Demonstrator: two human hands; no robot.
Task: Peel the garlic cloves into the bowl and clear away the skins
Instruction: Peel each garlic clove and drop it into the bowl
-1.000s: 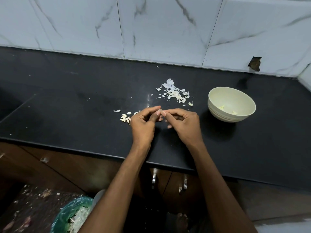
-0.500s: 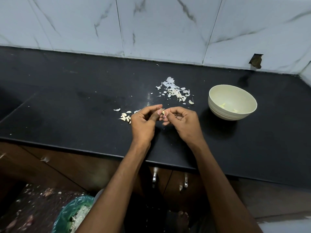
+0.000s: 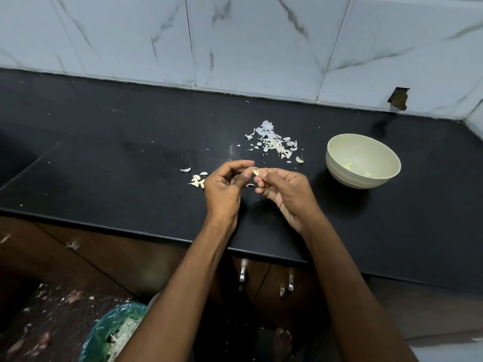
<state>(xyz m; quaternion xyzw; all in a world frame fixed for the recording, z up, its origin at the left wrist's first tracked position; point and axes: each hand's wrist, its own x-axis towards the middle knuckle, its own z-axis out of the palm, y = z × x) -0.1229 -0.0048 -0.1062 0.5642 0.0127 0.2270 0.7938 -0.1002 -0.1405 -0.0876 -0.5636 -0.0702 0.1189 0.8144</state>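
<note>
My left hand [image 3: 224,189] and my right hand [image 3: 285,194] meet above the black counter [image 3: 104,173], fingertips pinching one small garlic clove [image 3: 256,172] between them. A bit of skin [image 3: 250,185] lies just below the fingers. A few unpeeled cloves [image 3: 197,181] lie on the counter left of my left hand. A heap of white skins [image 3: 274,142] sits behind my hands. The cream bowl [image 3: 339,171] stands to the right with a couple of peeled cloves [image 3: 349,165] inside.
Marble wall tiles [image 3: 248,40] back the counter, with a broken hole [image 3: 398,98] at the right. Below the counter edge are wooden cabinet doors with handles [image 3: 243,274]. A green-lined bin [image 3: 115,333] holding scraps stands on the floor at lower left.
My hands have drawn slightly apart and the clove now shows between the fingertips. A piece of skin has come loose beneath them.
</note>
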